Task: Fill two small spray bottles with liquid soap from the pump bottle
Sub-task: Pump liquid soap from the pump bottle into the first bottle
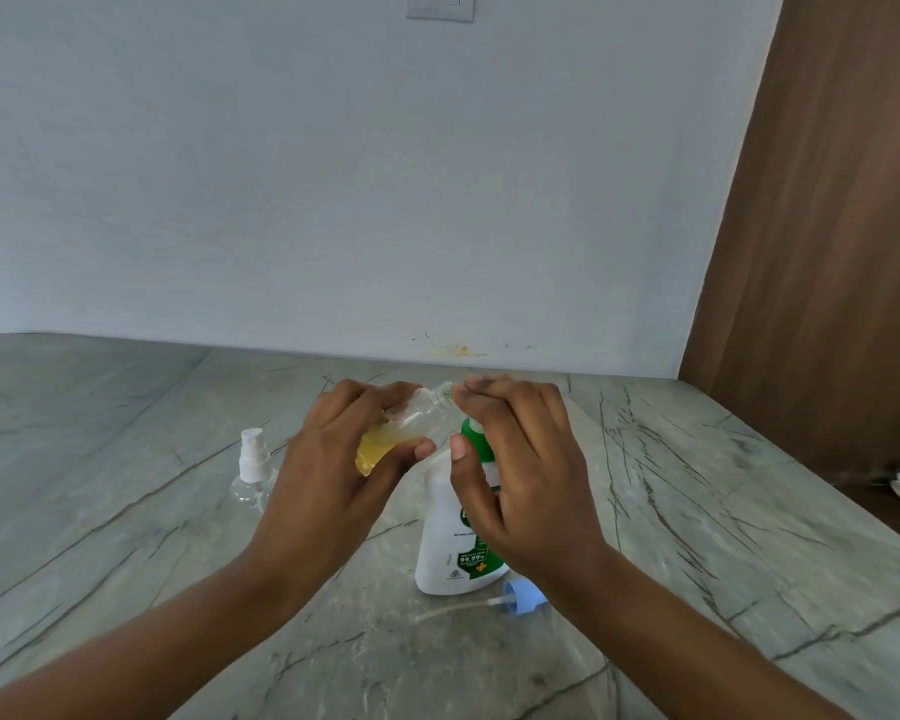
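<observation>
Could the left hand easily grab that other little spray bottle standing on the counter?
Probably not yet: the left hand holds the soap-filled bottle. The capped bottle stands just beside it, unblocked.

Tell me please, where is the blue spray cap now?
In the head view, the blue spray cap lies on the marble table, its tube pointing left, just in front of the white pump bottle and under the right hand's wrist.

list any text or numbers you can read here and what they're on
"99.99%": on the green badge low on the pump bottle.
Brand logo higher on that label: mostly hidden behind the right hand, unreadable.
Small print lines on the label: too small and blurred to read.
Nothing else readable in view.
</observation>
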`<state>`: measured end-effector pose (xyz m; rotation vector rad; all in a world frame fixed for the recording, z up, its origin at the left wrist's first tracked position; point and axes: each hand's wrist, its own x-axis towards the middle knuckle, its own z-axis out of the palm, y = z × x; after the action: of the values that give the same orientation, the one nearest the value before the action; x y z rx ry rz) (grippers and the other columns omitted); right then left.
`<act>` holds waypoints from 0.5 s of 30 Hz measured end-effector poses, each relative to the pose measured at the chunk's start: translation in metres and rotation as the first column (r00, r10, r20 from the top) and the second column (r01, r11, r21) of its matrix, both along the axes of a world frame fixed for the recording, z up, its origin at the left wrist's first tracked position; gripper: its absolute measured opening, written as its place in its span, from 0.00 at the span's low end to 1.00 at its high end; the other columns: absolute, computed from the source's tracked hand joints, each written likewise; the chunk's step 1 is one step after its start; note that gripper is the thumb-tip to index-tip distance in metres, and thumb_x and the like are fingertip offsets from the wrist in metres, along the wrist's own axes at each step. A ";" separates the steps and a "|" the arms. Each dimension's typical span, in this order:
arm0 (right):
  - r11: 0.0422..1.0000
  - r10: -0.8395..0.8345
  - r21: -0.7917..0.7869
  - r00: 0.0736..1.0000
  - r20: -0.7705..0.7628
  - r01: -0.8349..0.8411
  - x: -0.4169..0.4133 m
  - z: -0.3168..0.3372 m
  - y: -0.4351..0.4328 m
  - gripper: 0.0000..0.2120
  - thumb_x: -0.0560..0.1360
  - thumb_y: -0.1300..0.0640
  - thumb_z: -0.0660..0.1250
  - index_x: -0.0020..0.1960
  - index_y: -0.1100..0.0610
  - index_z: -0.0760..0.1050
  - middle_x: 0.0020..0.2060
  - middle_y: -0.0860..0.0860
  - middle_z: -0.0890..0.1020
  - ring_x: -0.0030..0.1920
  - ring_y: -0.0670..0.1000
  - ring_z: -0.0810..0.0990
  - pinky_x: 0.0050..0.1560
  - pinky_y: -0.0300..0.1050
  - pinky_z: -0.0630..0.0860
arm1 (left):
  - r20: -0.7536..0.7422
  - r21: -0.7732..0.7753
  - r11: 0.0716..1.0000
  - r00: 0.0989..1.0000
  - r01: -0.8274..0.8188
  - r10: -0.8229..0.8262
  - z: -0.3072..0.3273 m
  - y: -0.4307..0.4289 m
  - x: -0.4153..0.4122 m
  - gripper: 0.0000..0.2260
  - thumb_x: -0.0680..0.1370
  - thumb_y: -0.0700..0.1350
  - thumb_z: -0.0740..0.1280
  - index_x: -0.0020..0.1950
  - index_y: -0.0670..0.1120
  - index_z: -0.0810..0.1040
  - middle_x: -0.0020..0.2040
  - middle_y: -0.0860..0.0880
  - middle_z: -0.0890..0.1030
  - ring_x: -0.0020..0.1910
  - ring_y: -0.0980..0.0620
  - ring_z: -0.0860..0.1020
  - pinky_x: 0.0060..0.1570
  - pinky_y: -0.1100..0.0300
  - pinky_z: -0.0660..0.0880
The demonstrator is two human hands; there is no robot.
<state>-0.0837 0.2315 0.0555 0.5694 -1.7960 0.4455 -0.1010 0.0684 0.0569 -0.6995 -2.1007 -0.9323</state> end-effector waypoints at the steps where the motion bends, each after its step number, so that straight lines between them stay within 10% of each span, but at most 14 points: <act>1: 1.000 -0.001 -0.002 1.000 -0.006 0.001 -0.001 -0.001 0.000 0.14 0.75 0.57 0.60 0.53 0.65 0.79 0.48 0.56 0.80 0.53 0.50 0.73 0.55 0.32 0.66 | 0.001 -0.002 1.000 1.000 -0.002 0.002 -0.001 0.000 0.000 0.18 0.72 0.56 0.65 0.60 0.54 0.74 0.48 0.64 0.72 0.48 0.59 0.75 0.45 0.68 0.69; 15: 0.999 -0.008 0.045 0.999 -0.045 0.010 -0.005 -0.015 0.001 0.14 0.74 0.57 0.62 0.54 0.64 0.77 0.48 0.57 0.80 0.54 0.51 0.73 0.59 0.38 0.68 | 0.001 -0.030 1.000 1.000 0.001 -0.001 -0.013 -0.001 -0.001 0.19 0.73 0.59 0.62 0.60 0.52 0.75 0.48 0.60 0.73 0.47 0.58 0.74 0.44 0.69 0.69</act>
<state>-0.0882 0.2323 0.0408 0.5978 -1.7686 0.3843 -0.1022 0.0673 0.0441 -0.7154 -2.1190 -0.9033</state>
